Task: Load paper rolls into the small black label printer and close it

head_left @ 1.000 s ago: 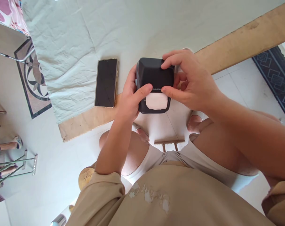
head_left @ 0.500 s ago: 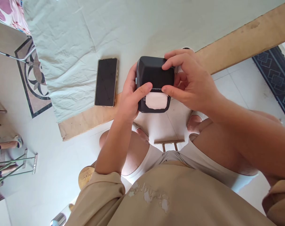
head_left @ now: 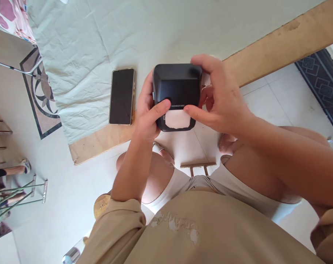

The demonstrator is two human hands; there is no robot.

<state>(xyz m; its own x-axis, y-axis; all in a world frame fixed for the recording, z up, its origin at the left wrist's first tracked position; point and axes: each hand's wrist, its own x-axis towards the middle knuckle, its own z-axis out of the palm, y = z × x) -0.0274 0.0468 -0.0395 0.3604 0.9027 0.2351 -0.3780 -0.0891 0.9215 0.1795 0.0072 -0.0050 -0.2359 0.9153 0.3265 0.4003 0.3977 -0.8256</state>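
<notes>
Head view:
Box: a small black box (head_left: 176,86) was held up over the near edge of the table (head_left: 276,51), level with the cloth's (head_left: 81,55) front border.
Left hand: the left hand (head_left: 147,113) was closed round the box's left side, its thumb laid across the front face beside the label (head_left: 177,119).
Right hand: the right hand (head_left: 220,99) was closed on the right side, fingers over the top edge, thumb touching the label's right end.
Label: a white patch was seen low on the front face, between the two thumbs.
Phone: a phone (head_left: 122,96) lay face up on the cloth, just left of the left hand, not touched.
Handling note: the box is judged best kept steady by the left hand while the right thumb works the label's edge; slow, even pressure should keep the label from tearing.
Hidden: the box's far side and underside could not be seen.
</notes>
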